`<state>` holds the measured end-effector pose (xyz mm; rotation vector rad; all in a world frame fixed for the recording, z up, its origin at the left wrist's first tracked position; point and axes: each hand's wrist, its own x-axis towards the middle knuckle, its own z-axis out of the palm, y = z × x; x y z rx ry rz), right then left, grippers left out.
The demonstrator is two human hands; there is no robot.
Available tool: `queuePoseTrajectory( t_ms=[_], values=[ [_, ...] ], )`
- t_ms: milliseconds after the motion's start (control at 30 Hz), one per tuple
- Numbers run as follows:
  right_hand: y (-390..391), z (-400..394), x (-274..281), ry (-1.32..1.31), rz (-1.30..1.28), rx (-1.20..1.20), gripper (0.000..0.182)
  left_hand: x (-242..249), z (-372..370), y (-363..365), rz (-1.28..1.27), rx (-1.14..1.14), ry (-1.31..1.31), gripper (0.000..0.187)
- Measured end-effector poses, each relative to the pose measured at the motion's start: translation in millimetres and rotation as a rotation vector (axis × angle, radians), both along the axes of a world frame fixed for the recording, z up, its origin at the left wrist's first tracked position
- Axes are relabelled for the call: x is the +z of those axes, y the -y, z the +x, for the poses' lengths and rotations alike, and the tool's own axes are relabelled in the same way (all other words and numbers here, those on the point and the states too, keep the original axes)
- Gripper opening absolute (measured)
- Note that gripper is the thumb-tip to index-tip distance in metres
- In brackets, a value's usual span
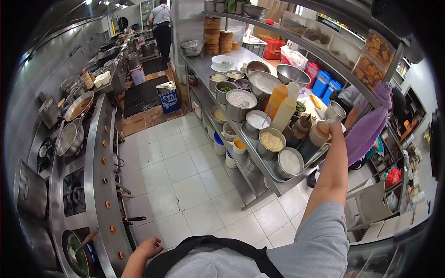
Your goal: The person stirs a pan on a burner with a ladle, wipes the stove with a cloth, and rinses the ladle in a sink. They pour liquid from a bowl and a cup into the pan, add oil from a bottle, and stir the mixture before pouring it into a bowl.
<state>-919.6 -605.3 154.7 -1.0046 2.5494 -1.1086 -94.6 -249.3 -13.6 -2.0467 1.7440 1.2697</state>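
At the right-hand edge of the counter [202, 65], close to its near corner, the person's right hand [332, 127] was located at a small metal cup [334, 111]. The arm was extended straight forward, evidently because the cup lay at the limit of easy reach. The fingers were mostly concealed; I could not tell whether they gripped the cup or only touched it. A brown-topped squeeze bottle [320, 133] was positioned just beside the hand, and a purple cloth [371, 121] hung at the far side of the cup.

The left hand [148, 248] was lowered near the front edge of the stove [98, 185], with its fingers loosely bent, part-spread and holding nothing. It presumably hung there because the work was one-handed.

Along the counter's aisle edge, a bowl of white powder [290, 162] and a bowl of pale paste [271, 141] were set nearest the near corner, probably for quick access. An orange bottle [277, 98] and a pale bottle [284, 109] stood upright behind them, nozzles up, likely for fast lifting.

The cup's mouth appeared to point upward. Its long axis looked slightly tilted, although lens distortion prevented a firm reading.
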Motion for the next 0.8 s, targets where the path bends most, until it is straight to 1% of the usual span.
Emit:
queuePoseTrajectory(
  t_ms=[33,100,133,200,233,267,300,333,400,433,467,500,533,567,600,633,667,733,800],
  values=[
    [5.4,1.7,4.4,-0.001,-0.002,0.009,0.096,0.1,0.3,1.0,-0.002,0.009,-0.001,0.045],
    [11.1,2.0,12.3,-0.273,-0.038,-0.059,0.08,0.1,3.2,4.6,-0.014,-0.009,0.015,0.044],
    [23.1,-24.7,22.8,-0.196,0.046,0.14,0.095,6.4,1.2,7.5,-0.014,-0.01,0.019,0.044],
    [-47.0,94.6,121.4,-0.179,-0.02,0.148,0.096,21.3,-8.4,13.3,-0.039,-0.004,0.025,0.042],
    [-51.0,104.6,135.3,-0.199,-0.136,0.18,0.092,20.2,-9.4,16.0,-0.042,0.0,0.025,0.042],
    [-52.5,113.6,156.5,-0.298,-0.115,0.206,0.086,13.7,-10.3,19.1,-0.065,-0.031,0.004,0.042],
    [-49.8,114.0,169.6,-0.416,-0.178,0.268,0.078,7.6,-10.0,20.3,-0.086,-0.053,-0.014,0.042],
    [-61.8,140.5,196.9,-0.454,-0.163,0.315,0.069,6.6,-12.0,22.0,-0.089,-0.079,-0.017,0.043],
    [-76.8,170.4,242.5,-0.602,-0.305,0.353,0.066,1.1,-17.7,26.1,-0.115,-0.127,-0.021,0.043],
    [-72.6,167.0,271.5,-0.715,-0.339,0.357,0.059,-5.1,-18.0,25.7,-0.136,-0.138,-0.019,0.043],
    [-48.3,115.8,296.4,-0.641,-0.569,0.644,0.048,-6.9,-18.0,26.5,-0.149,-0.136,-0.051,0.043],
    [-59.1,129.5,314.2,-1.202,-0.743,1.168,0.043,-13.7,-17.2,26.9,-0.186,-0.175,-0.007,0.044],
    [-93.4,171.7,342.0,-1.227,-0.729,0.978,0.045,-4.6,-17.6,24.5,-0.182,-0.116,-0.071,0.043],
    [-106.9,210.9,350.8,-1.165,-0.74,0.831,0.048,-21.8,-12.0,21.3,-0.27,-0.151,-0.063,0.041],
    [-109.2,239.2,353.5,-1.138,-0.794,0.811,0.051,-21.5,-12.4,20.3,-0.249,-0.131,-0.054,0.041],
    [-106.2,263.3,347.6,-1.101,-0.853,0.818,0.053,-5.7,-14.8,11.2,-0.303,-0.065,-0.065,0.042],
    [-99.0,286.6,333.5,-1.063,-0.903,0.844,0.056,5.7,-17.0,5.2,-0.282,-0.009,-0.064,0.041],
    [-82.5,330.2,291.5,-0.946,-0.992,0.898,0.061,15.1,-15.5,-12.8,-0.27,0.1,-0.062,0.04],
    [-64.4,373.8,228.2,-0.785,-1.033,0.945,0.066,13.8,-8.5,-30.3,-0.192,0.167,-0.107,0.039]
  ],
)
